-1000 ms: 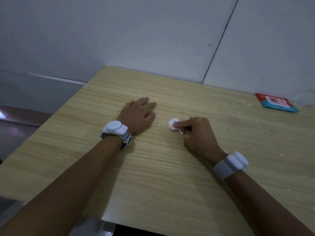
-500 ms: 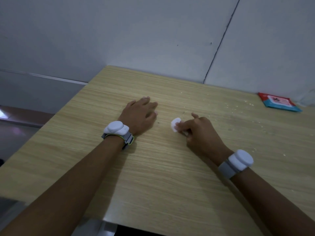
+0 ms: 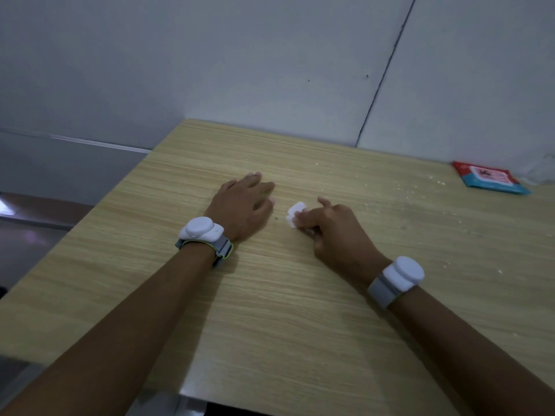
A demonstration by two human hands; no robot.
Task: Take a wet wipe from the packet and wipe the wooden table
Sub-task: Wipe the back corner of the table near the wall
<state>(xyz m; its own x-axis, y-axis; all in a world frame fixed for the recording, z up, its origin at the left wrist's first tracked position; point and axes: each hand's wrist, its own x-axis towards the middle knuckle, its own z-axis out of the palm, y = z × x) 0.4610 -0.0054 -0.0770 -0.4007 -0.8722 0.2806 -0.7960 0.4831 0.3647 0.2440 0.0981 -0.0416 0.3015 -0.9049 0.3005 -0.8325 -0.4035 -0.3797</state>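
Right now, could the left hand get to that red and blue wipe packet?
Probably not easily: the packet lies at the table's far right, and the right hand, pinching the wipe, sits between it and the left hand.

Pale wood-grain counter [image 3: 300,310] flecked with white crumbs [image 3: 399,187]; a white wipe [image 3: 294,213]; a red and teal packet [image 3: 489,181] at its far right edge; grey-white wall [image 3: 210,61].

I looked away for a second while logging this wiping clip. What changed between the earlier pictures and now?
The right hand, still pinching the folded wet wipe against the wooden table, slid it slightly to the right, and its index finger lifted. The left hand stayed flat on the table, and the packet stayed at the far right by the wall.
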